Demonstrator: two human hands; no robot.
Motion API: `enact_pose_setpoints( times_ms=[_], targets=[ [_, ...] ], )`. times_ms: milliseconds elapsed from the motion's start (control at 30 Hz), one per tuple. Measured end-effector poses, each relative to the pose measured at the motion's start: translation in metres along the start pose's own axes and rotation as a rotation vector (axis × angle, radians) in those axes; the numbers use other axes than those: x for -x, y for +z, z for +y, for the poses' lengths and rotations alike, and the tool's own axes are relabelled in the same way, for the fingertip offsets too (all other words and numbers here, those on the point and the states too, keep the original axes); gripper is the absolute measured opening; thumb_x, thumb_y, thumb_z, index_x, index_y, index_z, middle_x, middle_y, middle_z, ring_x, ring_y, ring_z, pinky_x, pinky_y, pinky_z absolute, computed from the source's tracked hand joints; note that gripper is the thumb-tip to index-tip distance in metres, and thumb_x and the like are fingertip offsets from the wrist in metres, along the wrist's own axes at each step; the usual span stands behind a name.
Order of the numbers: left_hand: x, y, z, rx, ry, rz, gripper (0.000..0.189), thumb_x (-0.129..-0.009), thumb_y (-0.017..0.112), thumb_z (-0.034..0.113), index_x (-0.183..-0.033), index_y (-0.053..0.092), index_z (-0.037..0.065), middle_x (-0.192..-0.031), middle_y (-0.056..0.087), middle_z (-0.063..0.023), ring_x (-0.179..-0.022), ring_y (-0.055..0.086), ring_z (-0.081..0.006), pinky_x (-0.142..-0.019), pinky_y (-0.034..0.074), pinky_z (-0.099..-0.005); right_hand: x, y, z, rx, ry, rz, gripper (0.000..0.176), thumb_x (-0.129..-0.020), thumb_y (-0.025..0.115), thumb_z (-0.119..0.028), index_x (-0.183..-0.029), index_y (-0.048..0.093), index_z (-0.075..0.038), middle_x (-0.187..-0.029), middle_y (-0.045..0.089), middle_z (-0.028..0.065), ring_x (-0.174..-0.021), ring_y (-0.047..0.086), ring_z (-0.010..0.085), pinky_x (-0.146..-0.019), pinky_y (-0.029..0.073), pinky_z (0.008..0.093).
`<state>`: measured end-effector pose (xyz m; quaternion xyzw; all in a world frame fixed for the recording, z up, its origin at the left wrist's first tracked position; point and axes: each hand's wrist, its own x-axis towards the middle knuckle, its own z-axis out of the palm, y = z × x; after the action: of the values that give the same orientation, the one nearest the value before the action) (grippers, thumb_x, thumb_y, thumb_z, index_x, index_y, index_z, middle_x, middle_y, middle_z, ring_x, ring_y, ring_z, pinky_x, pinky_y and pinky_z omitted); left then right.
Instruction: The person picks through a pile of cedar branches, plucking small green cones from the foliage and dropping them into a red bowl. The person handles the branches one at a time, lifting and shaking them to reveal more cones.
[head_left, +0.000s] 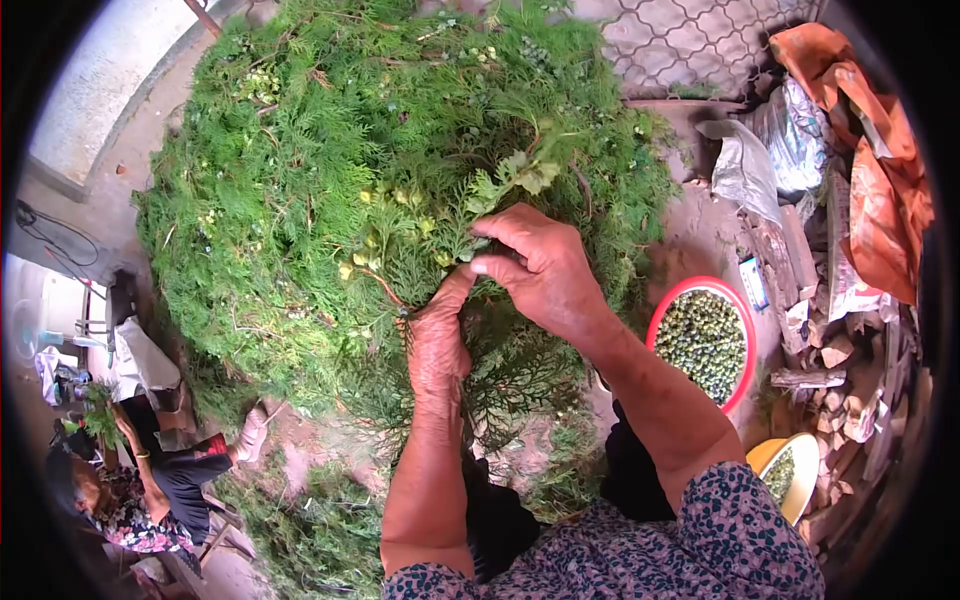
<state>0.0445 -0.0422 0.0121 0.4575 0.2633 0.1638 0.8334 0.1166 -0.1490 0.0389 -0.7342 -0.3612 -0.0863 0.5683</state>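
Note:
My left hand (438, 345) is closed around a green cypress branch (400, 270) whose flat sprays fan out above and below the fist. Close beside its fingertips, my right hand (548, 268) is bent in a pinch, thumb and forefinger drawn together at the foliage. What lies between them is too small to make out. Yellowish-green cones (375, 240) dot the sprays near both hands. A paler leafy sprig (515, 180) stands just beyond the right fingertips. Under and past the hands spreads a big heap of cypress cuttings (290, 180).
Right of my forearm sits a red-rimmed basin (750, 345) full of small green cones. A yellow basin (805, 470) holds more. Firewood (840, 400), an orange sack (885, 200) and plastic bags (785, 135) line the right side. Another person (150, 480) sits at lower left with a green sprig.

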Motion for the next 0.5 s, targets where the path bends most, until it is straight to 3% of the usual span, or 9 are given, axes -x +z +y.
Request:
enact_pose_setpoints(
  times_ms=[100, 167, 200, 267, 433, 500],
  targets=[
    [0.003, 0.004, 0.002, 0.012, 0.065, -0.001, 0.027, -0.07, 0.071, 0.014, -0.093, 0.063, 0.004, -0.092, 0.061, -0.002, -0.078, 0.053, -0.0117, -0.062, 0.042, -0.0256, 0.0, 0.001, 0.002, 0.008, -0.007, 0.034, 0.018, -0.075, 0.062, 0.0, -0.092, 0.059, 0.002, -0.074, 0.058, 0.0072, -0.064, 0.055, 0.0159, -0.059, 0.044, 0.0252],
    [0.005, 0.004, 0.006, -0.122, -0.056, 0.09, 0.023, -0.069, 0.072, 0.015, -0.089, 0.064, 0.006, -0.086, 0.061, 0.0001, -0.071, 0.051, -0.0093, -0.057, 0.038, -0.0236, 0.0, 0.001, 0.003, -0.295, 0.282, 0.011, 0.012, -0.076, 0.058, 0.0, -0.088, 0.058, 0.002, -0.074, 0.058, 0.0098, -0.062, 0.055, 0.0184, -0.058, 0.044, 0.028],
    [0.006, 0.005, 0.008, -0.121, -0.057, 0.09, 0.023, -0.069, 0.072, 0.015, -0.089, 0.064, 0.006, -0.086, 0.061, 0.0001, -0.071, 0.051, -0.0093, -0.057, 0.038, -0.0236, -0.001, -0.001, 0.001, -0.295, 0.283, 0.011, 0.012, -0.076, 0.058, 0.0, -0.088, 0.058, 0.002, -0.074, 0.058, 0.0098, -0.062, 0.055, 0.0184, -0.058, 0.044, 0.028],
    [0.007, 0.007, 0.011, -0.15, -0.072, 0.107, 0.022, -0.069, 0.072, 0.018, -0.087, 0.065, 0.007, -0.08, 0.06, 0.0016, -0.064, 0.048, -0.0077, -0.052, 0.033, -0.0222, -0.004, -0.008, -0.006, -0.557, 0.545, -0.045, 0.011, -0.084, 0.054, -0.008, -0.091, 0.059, -0.001, -0.07, 0.055, -0.0018, -0.061, 0.05, 0.0051, -0.056, 0.04, 0.0184],
    [0.003, 0.005, 0.01, -0.152, -0.05, 0.112, 0.022, -0.07, 0.072, 0.022, -0.083, 0.065, 0.006, -0.079, 0.06, 0.002, -0.059, 0.045, -0.0083, -0.049, 0.033, -0.0223, -0.001, -0.011, 0.003, -0.829, 0.589, -0.069, 0.012, -0.083, 0.054, -0.005, -0.094, 0.058, -0.003, -0.081, 0.056, 0.0002, -0.065, 0.049, 0.004, -0.057, 0.039, 0.0175],
    [0.004, 0.007, 0.011, -0.177, -0.056, 0.131, 0.023, -0.07, 0.072, 0.023, -0.083, 0.065, 0.005, -0.079, 0.059, 0.002, -0.057, 0.044, -0.0086, -0.048, 0.033, -0.0225, -0.001, -0.009, 0.005, -0.516, 0.411, -0.157, 0.016, -0.079, 0.057, -0.001, -0.095, 0.06, -0.003, -0.085, 0.054, 0.0026, -0.067, 0.05, 0.0077, -0.058, 0.04, 0.0204]
  ],
)
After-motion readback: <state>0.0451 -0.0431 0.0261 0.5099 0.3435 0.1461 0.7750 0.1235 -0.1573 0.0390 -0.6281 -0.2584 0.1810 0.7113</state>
